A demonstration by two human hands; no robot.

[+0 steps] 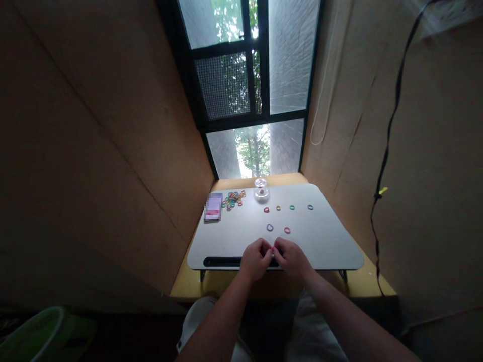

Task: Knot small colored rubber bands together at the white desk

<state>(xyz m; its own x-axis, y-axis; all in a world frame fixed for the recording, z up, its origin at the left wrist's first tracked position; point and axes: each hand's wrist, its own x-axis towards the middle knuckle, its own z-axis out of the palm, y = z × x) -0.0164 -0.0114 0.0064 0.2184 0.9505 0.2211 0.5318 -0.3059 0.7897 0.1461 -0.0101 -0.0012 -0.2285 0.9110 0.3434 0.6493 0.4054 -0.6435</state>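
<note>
My left hand [257, 258] and my right hand [290, 256] meet fingertip to fingertip over the front edge of the white table [234, 241]. Both are closed in a pinch on something small that I cannot make out. Just beyond them lie a purple ring [269, 228] and a pink ring [287, 230]. Farther back, a red ring [266, 209], a yellow ring [278, 207], a green ring [292, 207] and a blue ring [310, 207] form a row. A pile of coloured rings [234, 198] lies at the back left.
A phone [213, 207] lies at the table's left edge. A clear container [261, 191] stands at the back. The black slot [222, 262] runs along the front edge. A dark cable [387, 130] hangs on the right; a green bin [45, 332] is at lower left.
</note>
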